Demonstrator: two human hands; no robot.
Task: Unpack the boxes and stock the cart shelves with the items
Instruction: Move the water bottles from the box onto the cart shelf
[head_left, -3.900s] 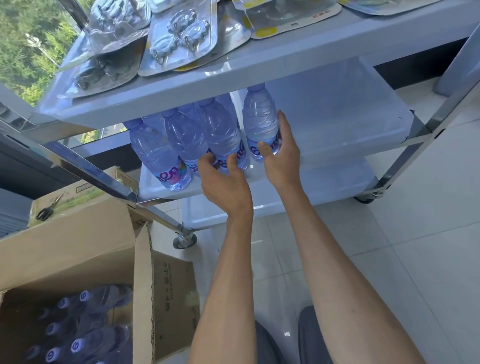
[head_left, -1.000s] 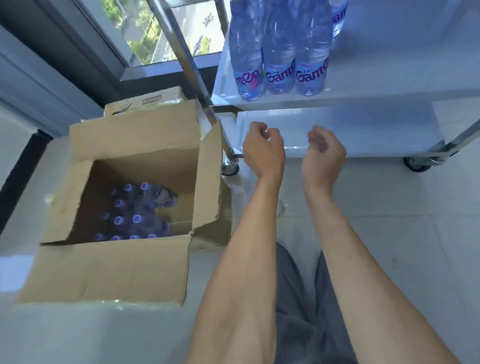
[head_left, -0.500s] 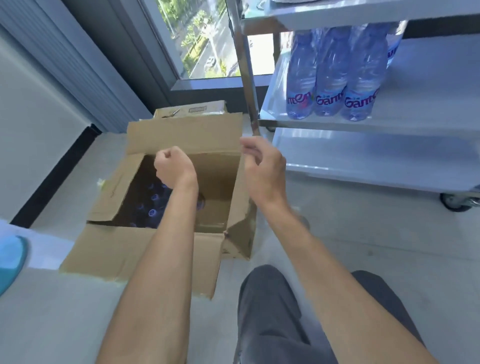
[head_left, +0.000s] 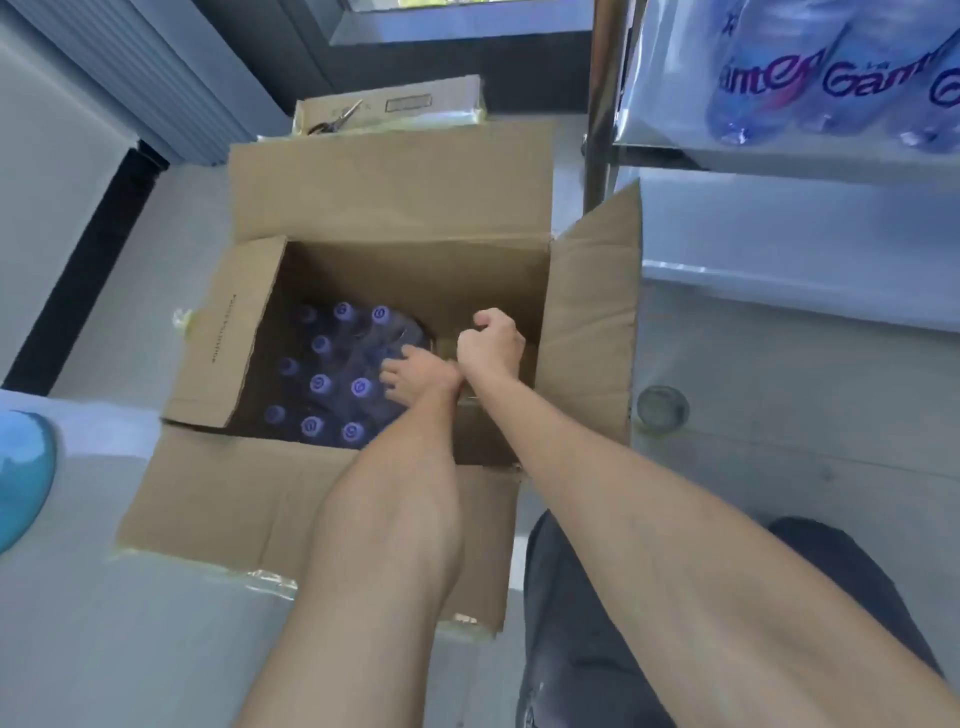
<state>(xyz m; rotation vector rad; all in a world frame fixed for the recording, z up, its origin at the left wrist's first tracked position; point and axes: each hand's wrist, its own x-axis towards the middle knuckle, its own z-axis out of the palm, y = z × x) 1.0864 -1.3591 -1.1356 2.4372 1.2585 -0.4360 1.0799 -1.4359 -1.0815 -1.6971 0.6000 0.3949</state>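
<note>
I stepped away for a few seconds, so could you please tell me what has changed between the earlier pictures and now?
Both hands let go of the bottles on the shelf and moved down into the cardboard box. The left hand now reaches among the boxed bottles; whether it has a grip on one cannot be told. The right hand hangs curled beside it. The shelf bottles, box and scissors stayed put.

Cart bottles (head_left: 841, 78) cropped; left-hand fingers (head_left: 395, 371) blurred.
</note>
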